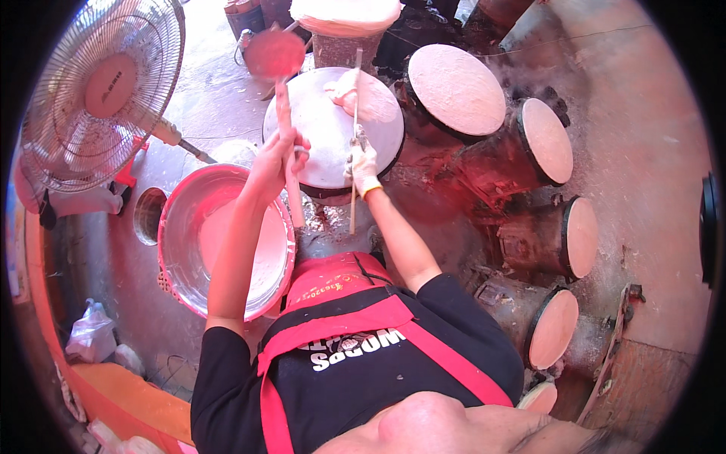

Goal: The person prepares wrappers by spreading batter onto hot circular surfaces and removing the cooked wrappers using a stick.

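My left hand (280, 159), bare, grips the thick wooden handle of a ladle (276, 54). Its round reddish head is raised at the far left edge of a flat round griddle (302, 144) in front of me. In a white glove, my right hand (363, 161) is closed around a long thin wooden stick (358, 83), which reaches over the griddle. Beside the stick lies a crumpled pale lump (344, 92), cloth or dough, I cannot tell which. Under my left forearm stands a wide red-rimmed basin (175, 204) holding pale, thick batter.
Several round griddles curve down my right side, including one with a pale layer (456, 89) and another (547, 142). Beyond the front griddle, pale thin sheets (346, 13) are stacked on a bucket. A floor fan (110, 85) stands at the left; a plastic bag (92, 333) lies below.
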The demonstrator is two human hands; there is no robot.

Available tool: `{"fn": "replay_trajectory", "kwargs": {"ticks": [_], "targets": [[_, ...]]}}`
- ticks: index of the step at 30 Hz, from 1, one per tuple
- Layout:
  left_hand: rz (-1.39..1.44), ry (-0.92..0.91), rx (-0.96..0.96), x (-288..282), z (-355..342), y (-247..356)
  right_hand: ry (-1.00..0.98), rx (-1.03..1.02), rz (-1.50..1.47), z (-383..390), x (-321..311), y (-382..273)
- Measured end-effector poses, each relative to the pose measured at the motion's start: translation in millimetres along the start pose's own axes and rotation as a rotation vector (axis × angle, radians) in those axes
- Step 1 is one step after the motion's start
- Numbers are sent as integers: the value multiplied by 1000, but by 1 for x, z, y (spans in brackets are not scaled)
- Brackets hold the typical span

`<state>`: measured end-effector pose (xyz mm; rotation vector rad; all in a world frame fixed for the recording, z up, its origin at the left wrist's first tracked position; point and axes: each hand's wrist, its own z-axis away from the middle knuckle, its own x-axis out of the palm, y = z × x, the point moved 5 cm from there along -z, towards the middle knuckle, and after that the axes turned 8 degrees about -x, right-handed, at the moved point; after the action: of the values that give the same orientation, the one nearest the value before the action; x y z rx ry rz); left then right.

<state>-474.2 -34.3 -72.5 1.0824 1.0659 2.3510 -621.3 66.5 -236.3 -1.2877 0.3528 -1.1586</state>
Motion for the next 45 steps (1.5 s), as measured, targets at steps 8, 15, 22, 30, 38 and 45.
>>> {"fn": "replay_trajectory", "kwargs": {"ticks": [8,15,22,30,38,45], "targets": [[-28,264,-133,-103,73,-98,238,-43,32,77,-49,17],[148,459,-13,-150,125,-137,2,80,140,30,26,11],[315,662,-142,-228,158,-196,48,48,210,56,-50,-18],[575,686,-233,-246,181,-253,-91,30,386,25,4,-10],[675,775,-142,-204,173,-280,-425,177,475,37,-32,-56],[752,902,-158,-162,169,-288,-335,-48,613,-61,-58,-47]]}}
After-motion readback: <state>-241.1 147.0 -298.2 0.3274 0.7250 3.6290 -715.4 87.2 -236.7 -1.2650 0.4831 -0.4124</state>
